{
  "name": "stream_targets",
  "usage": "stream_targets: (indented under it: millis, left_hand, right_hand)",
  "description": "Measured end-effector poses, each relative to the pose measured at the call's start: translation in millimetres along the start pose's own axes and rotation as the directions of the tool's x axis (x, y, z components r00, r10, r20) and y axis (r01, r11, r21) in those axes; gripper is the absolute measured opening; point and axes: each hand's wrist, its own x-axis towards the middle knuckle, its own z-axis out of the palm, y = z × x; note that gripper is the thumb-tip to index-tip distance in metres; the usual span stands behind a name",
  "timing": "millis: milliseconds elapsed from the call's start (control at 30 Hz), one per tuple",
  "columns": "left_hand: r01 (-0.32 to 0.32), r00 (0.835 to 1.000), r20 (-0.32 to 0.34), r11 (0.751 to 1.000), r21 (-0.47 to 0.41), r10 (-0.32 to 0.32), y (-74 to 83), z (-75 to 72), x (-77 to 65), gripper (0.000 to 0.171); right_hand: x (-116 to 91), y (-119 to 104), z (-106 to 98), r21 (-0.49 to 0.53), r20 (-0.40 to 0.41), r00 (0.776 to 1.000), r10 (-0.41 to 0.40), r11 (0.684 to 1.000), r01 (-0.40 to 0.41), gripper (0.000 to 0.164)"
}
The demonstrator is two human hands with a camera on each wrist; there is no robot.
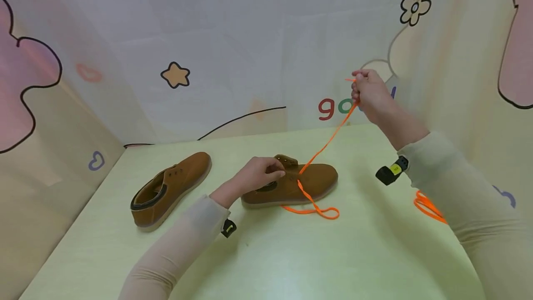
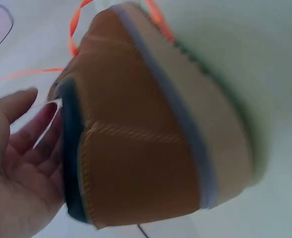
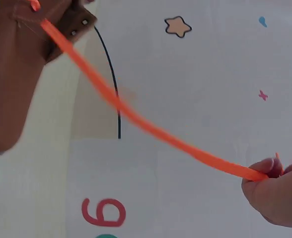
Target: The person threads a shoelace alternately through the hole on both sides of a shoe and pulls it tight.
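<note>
A brown shoe (image 1: 318,180) stands on the table, its toe to the right, with an orange shoelace (image 1: 329,142) running through the eyelet area. High above the toe, my right hand (image 1: 372,94) pinches that lace near its end; the strand slopes up from the shoe, as the right wrist view also shows with the lace (image 3: 156,131) stretched out. My left hand (image 1: 260,173) is over the shoe's ankle opening, thumb and fingers loosely bent. In the left wrist view, this hand (image 2: 24,163) lies beside the dark collar (image 2: 72,153), with a gap between thumb and fingers.
A second brown shoe (image 1: 172,189), with no lace in its eyelets, stands at the left. The first lace's other part (image 1: 329,212) loops on the table in front of its shoe. Another bundle of orange lace (image 1: 429,206) lies at the right, partly behind my sleeve. A printed curtain (image 1: 233,50) hangs behind.
</note>
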Motion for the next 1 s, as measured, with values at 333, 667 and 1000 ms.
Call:
stream_targets:
  millis: [333,667,1000]
  left_hand:
    - [0.131,0.991,-0.036,0.975,0.178,-0.126,7.8,-23.0,22.5,0.031]
    - [0.165,0.986,-0.032,0.947,0.277,-0.162,10.2,-15.2,35.0,0.021]
    - [0.176,0.984,-0.048,0.944,0.28,-0.17,10.4,-14.3,36.1,0.022]
  right_hand:
    - [-33.9,85.6,48.0,-0.274,0.276,0.957,0.089,0.962,-0.011,0.034]
    - [-27.4,141.5,70.0,-0.511,0.239,0.962,0.133,0.86,0.008,0.026]
    - [-25.7,146.0,78.1,-0.544,0.23,0.97,0.08,0.837,0.06,0.018]
